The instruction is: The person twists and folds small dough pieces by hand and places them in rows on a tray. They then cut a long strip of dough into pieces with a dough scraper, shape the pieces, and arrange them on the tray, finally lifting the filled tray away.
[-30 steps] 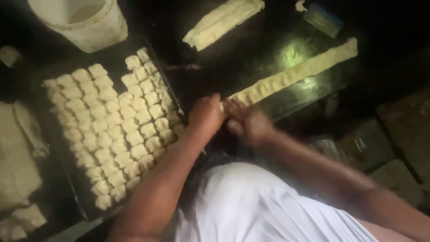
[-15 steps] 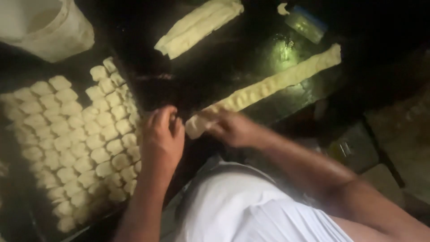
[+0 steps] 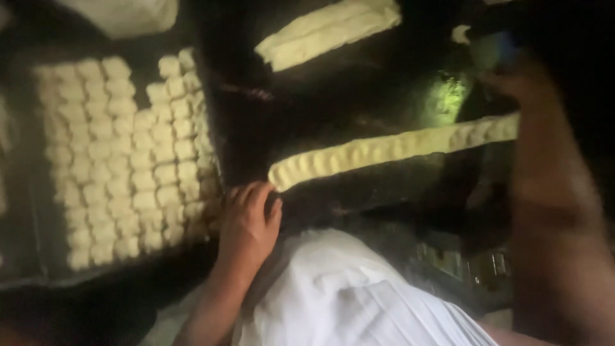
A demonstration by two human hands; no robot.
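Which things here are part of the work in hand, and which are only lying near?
In use:
- long dough strip
- left hand at its near end
- right hand reaching to the far end
- tray of cut dough pieces

Lying about:
- folded dough sheet
- white container

The long dough strip (image 3: 391, 150) is pale yellow, ridged along its length with a repeating row of soft dents. The folded dough slab (image 3: 330, 29) beyond it is a creamier, paler yellow — plain, no pattern. Small dough pieces (image 3: 128, 154) are off-white to cream, set in rows like a grid on a dark tray (image 3: 38, 275). The worktop (image 3: 359, 96) is black and glossy, with one greenish glint. The shirt (image 3: 346, 301) is white — faint stripes of folds.
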